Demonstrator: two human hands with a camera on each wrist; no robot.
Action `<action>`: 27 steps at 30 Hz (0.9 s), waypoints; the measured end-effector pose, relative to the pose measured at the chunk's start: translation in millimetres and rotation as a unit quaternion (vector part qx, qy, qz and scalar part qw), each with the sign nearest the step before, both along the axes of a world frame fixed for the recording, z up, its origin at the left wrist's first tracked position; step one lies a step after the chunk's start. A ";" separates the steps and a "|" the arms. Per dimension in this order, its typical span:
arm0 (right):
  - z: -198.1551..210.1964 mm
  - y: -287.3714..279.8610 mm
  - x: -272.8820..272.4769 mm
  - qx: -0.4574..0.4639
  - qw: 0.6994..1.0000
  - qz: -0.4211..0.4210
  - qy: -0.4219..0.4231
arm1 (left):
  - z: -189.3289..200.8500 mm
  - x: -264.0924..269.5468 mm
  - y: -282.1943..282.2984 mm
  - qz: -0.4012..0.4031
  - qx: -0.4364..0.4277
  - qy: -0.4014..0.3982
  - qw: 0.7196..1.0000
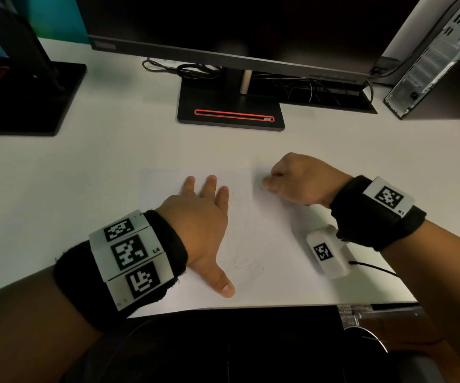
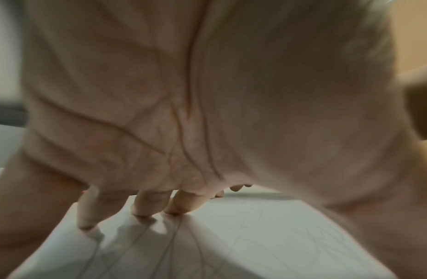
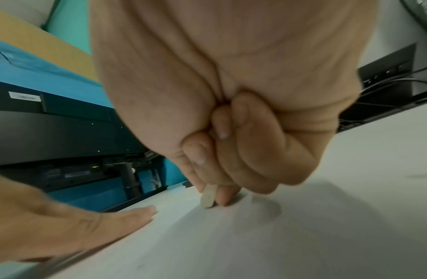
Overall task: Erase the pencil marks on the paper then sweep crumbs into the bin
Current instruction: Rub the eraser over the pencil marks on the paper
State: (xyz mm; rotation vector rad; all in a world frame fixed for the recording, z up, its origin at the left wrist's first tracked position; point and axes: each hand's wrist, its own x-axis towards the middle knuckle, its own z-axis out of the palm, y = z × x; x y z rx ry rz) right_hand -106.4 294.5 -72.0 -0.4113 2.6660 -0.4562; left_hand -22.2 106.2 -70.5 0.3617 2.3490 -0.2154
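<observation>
A white sheet of paper (image 1: 264, 244) with faint pencil lines lies on the white desk in front of me. My left hand (image 1: 204, 214) lies flat on the sheet's left part, fingers straight and spread, thumb near the front edge. In the left wrist view its fingertips (image 2: 141, 211) press on the paper (image 2: 255, 236). My right hand (image 1: 298, 178) is curled at the sheet's far right corner. In the right wrist view it pinches a small pale eraser (image 3: 209, 196) whose tip touches the paper (image 3: 279, 236). No bin shows in any view.
A black monitor stand with a red slot (image 1: 231, 109) stands behind the paper, with cables (image 1: 184, 69) beside it. A second monitor base (image 1: 29, 98) sits far left, a computer tower (image 1: 439, 59) far right. The desk's front edge (image 1: 251, 306) runs just below the paper.
</observation>
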 end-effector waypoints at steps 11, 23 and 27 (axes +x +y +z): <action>-2.5 -8.0 1.0 0.017 0.999 0.052 0.003 | -1.1 0.6 -1.2 -0.001 0.003 0.004 1.000; -2.0 -2.1 -14.6 0.035 0.998 0.045 0.003 | -1.8 -0.5 -0.3 0.002 0.002 0.002 1.000; -0.1 -5.8 -15.2 0.041 0.997 0.063 0.011 | -2.4 -0.3 -1.1 0.002 0.002 0.002 1.000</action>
